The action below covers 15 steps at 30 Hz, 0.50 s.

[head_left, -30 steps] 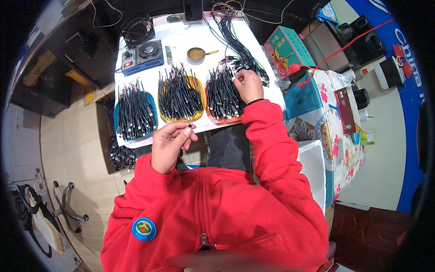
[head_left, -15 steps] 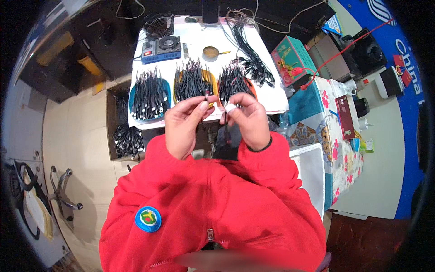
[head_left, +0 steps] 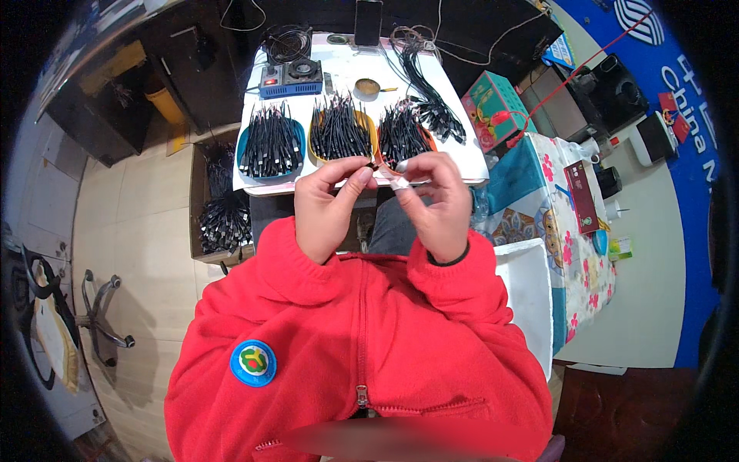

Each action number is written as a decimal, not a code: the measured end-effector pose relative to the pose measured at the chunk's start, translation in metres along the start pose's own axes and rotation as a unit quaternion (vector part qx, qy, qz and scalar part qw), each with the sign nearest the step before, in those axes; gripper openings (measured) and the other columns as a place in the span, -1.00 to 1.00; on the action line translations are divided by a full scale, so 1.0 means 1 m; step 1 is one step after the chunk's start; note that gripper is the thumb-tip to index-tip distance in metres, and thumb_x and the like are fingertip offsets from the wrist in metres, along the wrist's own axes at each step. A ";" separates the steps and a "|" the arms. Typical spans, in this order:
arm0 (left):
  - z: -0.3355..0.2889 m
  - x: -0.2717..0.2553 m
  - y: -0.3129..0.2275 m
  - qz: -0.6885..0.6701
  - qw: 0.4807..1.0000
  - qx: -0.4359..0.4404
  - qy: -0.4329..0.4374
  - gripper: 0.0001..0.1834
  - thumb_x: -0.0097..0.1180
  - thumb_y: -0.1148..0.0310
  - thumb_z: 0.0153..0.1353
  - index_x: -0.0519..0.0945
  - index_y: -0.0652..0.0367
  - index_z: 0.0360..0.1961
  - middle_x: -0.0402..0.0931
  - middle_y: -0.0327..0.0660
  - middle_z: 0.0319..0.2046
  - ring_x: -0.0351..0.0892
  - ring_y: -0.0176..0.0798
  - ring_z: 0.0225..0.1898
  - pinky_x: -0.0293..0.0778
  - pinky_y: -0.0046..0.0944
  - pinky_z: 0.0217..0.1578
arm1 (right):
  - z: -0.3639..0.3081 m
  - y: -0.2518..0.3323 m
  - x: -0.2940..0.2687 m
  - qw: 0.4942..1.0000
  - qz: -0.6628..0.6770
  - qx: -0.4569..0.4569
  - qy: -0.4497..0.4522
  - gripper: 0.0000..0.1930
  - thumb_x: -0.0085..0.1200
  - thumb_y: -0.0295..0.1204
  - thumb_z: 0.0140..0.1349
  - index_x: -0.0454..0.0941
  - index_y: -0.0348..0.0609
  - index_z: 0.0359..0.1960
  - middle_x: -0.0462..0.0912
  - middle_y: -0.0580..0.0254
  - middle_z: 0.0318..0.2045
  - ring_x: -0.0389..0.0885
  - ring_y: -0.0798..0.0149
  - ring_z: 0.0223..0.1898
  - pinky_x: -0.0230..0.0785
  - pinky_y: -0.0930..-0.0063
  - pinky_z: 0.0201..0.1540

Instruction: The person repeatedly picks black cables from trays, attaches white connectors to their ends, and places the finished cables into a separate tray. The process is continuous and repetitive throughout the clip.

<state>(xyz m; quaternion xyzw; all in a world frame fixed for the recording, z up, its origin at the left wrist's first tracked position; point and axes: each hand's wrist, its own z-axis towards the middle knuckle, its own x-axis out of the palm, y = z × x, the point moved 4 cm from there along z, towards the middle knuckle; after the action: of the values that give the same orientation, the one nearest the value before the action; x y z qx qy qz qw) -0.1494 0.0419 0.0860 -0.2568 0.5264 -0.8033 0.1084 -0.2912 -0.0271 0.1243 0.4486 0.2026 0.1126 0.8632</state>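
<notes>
In front of the white table's near edge, my two hands meet with their fingertips almost touching. My left hand (head_left: 329, 212) pinches the end of a short black cable (head_left: 374, 165) between thumb and forefinger. From the right, my right hand (head_left: 443, 204), with white coverings on its fingertips, closes thumb and forefinger near thin wires at that end; what exactly it grips is too small to make out. Just beyond stand a blue tray (head_left: 299, 160), a yellow tray (head_left: 372, 127) and an orange tray (head_left: 433, 143), each full of short black cables.
Farther back are a blue device (head_left: 291, 85) with a red switch, a small round dish (head_left: 367, 86) and a long cable bundle (head_left: 440, 119). A cardboard box of cables (head_left: 198, 208) stands on the floor at left. A white foam box (head_left: 548, 296) sits at right.
My view has shifted a little, so the table and trays sit differently. My hands have drawn closer together, and the cable that hung below my right fingers no longer shows there.
</notes>
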 end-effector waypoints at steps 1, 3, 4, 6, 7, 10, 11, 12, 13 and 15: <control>-0.002 0.000 -0.004 0.042 0.999 0.029 -0.001 -0.83 0.15 0.53 0.17 0.61 0.36 -0.21 0.61 -0.16 -0.41 0.57 -0.40 -0.39 0.48 -0.42 -0.31 | 0.002 0.009 -0.007 0.998 -0.052 -0.033 0.000 -0.76 0.19 -0.65 -0.06 0.51 -0.24 -0.30 0.49 0.22 -0.28 0.56 0.39 -0.35 0.42 0.62 -0.40; -0.006 0.001 -0.008 0.088 0.995 0.050 0.004 -0.84 0.14 0.54 0.17 0.61 0.36 -0.23 0.61 -0.15 -0.42 0.57 -0.39 -0.40 0.48 -0.41 -0.32 | 0.005 0.025 -0.011 0.982 -0.153 -0.113 0.011 -0.75 0.20 -0.66 -0.09 0.53 -0.22 -0.30 0.50 0.19 -0.28 0.56 0.34 -0.35 0.43 0.56 -0.37; -0.007 0.001 -0.009 0.092 0.995 0.041 0.009 -0.85 0.13 0.55 0.16 0.61 0.36 -0.24 0.60 -0.14 -0.43 0.58 -0.37 -0.40 0.48 -0.40 -0.32 | 0.007 0.032 -0.010 0.967 -0.200 -0.159 0.024 -0.74 0.21 -0.68 -0.09 0.53 -0.21 -0.30 0.50 0.18 -0.28 0.56 0.34 -0.35 0.44 0.54 -0.35; -0.009 0.002 -0.013 0.119 0.991 0.056 0.018 -0.86 0.12 0.58 0.15 0.61 0.35 -0.25 0.60 -0.12 -0.44 0.59 -0.35 -0.40 0.48 -0.39 -0.34 | 0.007 0.043 -0.006 0.935 -0.269 -0.225 0.045 -0.74 0.23 -0.68 -0.10 0.55 -0.20 -0.32 0.51 0.17 -0.30 0.56 0.32 -0.35 0.44 0.49 -0.33; -0.009 0.003 -0.016 0.140 0.987 0.081 0.020 -0.86 0.11 0.59 0.14 0.60 0.35 -0.26 0.59 -0.12 -0.44 0.59 -0.33 -0.41 0.48 -0.38 -0.35 | 0.006 0.046 -0.006 0.922 -0.292 -0.247 0.053 -0.76 0.24 -0.67 -0.11 0.56 -0.19 -0.35 0.52 0.17 -0.33 0.56 0.31 -0.35 0.44 0.46 -0.33; -0.009 0.004 -0.024 0.222 0.959 0.168 0.052 -0.85 0.10 0.63 0.11 0.59 0.34 -0.27 0.59 -0.11 -0.44 0.59 -0.31 -0.41 0.47 -0.35 -0.37 | 0.006 0.047 -0.009 0.938 -0.255 -0.214 0.094 -0.82 0.19 -0.66 -0.07 0.56 -0.21 -0.38 0.54 0.20 -0.40 0.53 0.32 -0.37 0.39 0.47 -0.36; -0.009 0.004 -0.027 0.254 0.944 0.201 0.067 -0.85 0.10 0.64 0.10 0.58 0.34 -0.27 0.58 -0.10 -0.44 0.59 -0.30 -0.41 0.47 -0.34 -0.38 | 0.008 0.043 -0.013 0.957 -0.207 -0.164 0.123 -0.84 0.17 -0.65 -0.05 0.55 -0.23 -0.38 0.53 0.21 -0.39 0.52 0.34 -0.37 0.37 0.51 -0.37; -0.007 0.003 -0.026 0.246 0.946 0.183 0.100 -0.84 0.10 0.64 0.09 0.58 0.33 -0.26 0.58 -0.11 -0.44 0.59 -0.30 -0.42 0.47 -0.34 -0.38 | 0.008 0.038 -0.016 0.968 -0.158 -0.112 0.158 -0.86 0.15 -0.64 -0.02 0.55 -0.25 -0.38 0.53 0.22 -0.39 0.51 0.36 -0.37 0.36 0.55 -0.37; -0.006 0.002 -0.026 0.241 0.947 0.167 0.134 -0.83 0.10 0.64 0.08 0.58 0.32 -0.26 0.58 -0.11 -0.44 0.59 -0.31 -0.42 0.47 -0.35 -0.38 | 0.011 0.027 -0.018 0.978 -0.086 -0.010 0.189 -0.89 0.12 -0.63 0.02 0.53 -0.29 -0.38 0.51 0.26 -0.39 0.49 0.40 -0.38 0.33 0.58 -0.37; -0.005 0.001 -0.021 0.179 0.957 0.092 0.210 -0.84 0.08 0.62 0.13 0.58 0.34 -0.23 0.58 -0.17 -0.44 0.56 -0.37 -0.42 0.44 -0.41 -0.40 | 0.012 0.007 -0.015 0.946 0.129 0.168 0.247 -0.95 0.08 -0.56 0.15 0.52 -0.27 -0.36 0.52 0.40 -0.44 0.40 0.60 -0.44 0.25 0.71 -0.44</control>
<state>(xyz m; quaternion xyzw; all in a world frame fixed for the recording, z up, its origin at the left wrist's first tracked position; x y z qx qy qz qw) -0.1511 0.0544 0.1032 0.0268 0.4984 -0.8515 0.1608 -0.2990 -0.0373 0.1403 0.5673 0.3654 0.2948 0.6765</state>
